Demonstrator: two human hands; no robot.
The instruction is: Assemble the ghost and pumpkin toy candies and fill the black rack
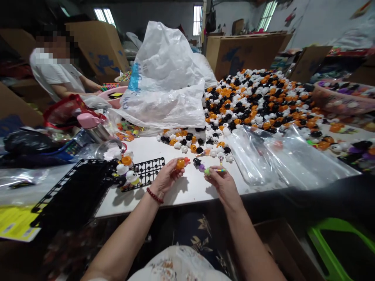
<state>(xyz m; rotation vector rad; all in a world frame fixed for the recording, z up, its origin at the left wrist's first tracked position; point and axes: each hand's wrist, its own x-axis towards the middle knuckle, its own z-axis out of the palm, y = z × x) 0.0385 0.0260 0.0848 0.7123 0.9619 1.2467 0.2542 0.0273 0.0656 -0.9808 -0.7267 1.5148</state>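
Observation:
My left hand (167, 176), with a dark red bead bracelet at the wrist, is closed around an orange piece (181, 163) with a red tip. My right hand (219, 180) pinches a thin stick strung with green, purple and black pieces (201, 167), its black end pointing up and left towards my left hand. The two held items are apart, above the white table (187, 193). Beside my left hand lies a black grid tray (150, 169), with white and orange pieces (126, 160) at its left end.
A large heap of orange, black and white pieces (258, 101) fills the back right. Clear plastic bags (281, 156) lie at the right. Behind stands a big white plastic bag (166, 74). Black trays (70, 191) and a pink-lidded bottle (92, 125) are left; a person (58, 74) sits beyond.

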